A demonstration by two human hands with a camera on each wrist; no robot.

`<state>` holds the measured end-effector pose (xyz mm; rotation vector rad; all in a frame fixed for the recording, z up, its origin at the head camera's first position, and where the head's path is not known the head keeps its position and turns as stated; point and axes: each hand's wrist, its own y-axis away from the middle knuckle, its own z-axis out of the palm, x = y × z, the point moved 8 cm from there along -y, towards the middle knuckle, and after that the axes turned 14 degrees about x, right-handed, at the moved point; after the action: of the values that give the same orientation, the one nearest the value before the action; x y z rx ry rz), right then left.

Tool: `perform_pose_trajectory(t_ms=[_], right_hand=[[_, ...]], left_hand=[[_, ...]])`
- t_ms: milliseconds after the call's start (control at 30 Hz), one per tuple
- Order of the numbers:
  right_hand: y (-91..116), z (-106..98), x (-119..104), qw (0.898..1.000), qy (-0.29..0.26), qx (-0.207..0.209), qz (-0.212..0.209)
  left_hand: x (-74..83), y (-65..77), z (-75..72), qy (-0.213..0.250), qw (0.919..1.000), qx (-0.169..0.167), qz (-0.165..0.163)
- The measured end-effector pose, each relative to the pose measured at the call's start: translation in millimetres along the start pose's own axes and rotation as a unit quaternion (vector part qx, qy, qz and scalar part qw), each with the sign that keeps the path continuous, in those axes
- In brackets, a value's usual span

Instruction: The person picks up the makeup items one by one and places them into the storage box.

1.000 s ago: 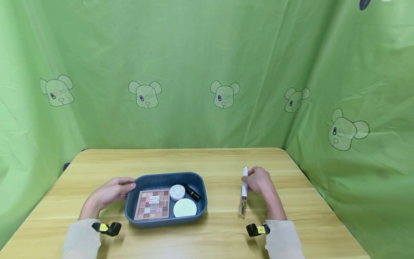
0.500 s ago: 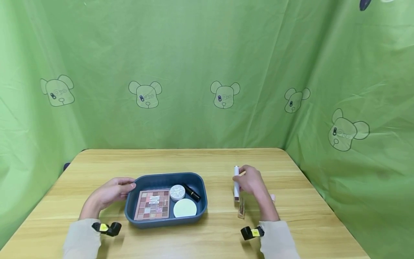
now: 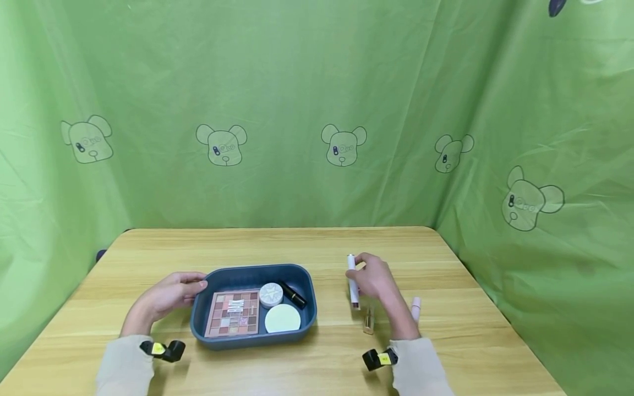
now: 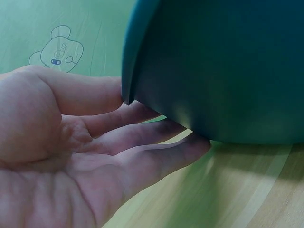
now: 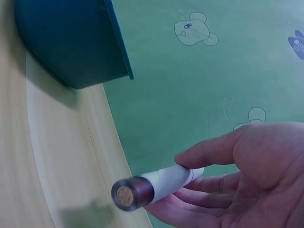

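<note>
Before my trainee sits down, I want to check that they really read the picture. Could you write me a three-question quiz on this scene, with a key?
1. True or false: the black tube lies outside the blue tray.

2. The right hand holds: A, nothing; B, a white tube with a dark end; C, the makeup palette.

3. How many round items lie in the blue tray?

Key:
1. False; it lies inside.
2. B.
3. Two: a star-topped case and a plain pale disc.
</note>
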<state>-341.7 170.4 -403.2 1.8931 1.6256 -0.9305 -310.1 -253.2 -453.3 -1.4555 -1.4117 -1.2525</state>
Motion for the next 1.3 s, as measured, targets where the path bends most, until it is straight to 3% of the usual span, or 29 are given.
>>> perform_pose_trajectory(t_ms=[500,1300], right_hand=[[3.7,14.6,-9.9,1.0,-0.028,-0.009,-0.002],[14.4,22.6,-34.8,0.998,-0.048,-0.005,-0.039]], left_hand=[[2.0,1.1,0.5,0.001,1.0,0.0,-0.001],[3.4,2.6,0.8,-0.001,1.0,0.001,-0.002]])
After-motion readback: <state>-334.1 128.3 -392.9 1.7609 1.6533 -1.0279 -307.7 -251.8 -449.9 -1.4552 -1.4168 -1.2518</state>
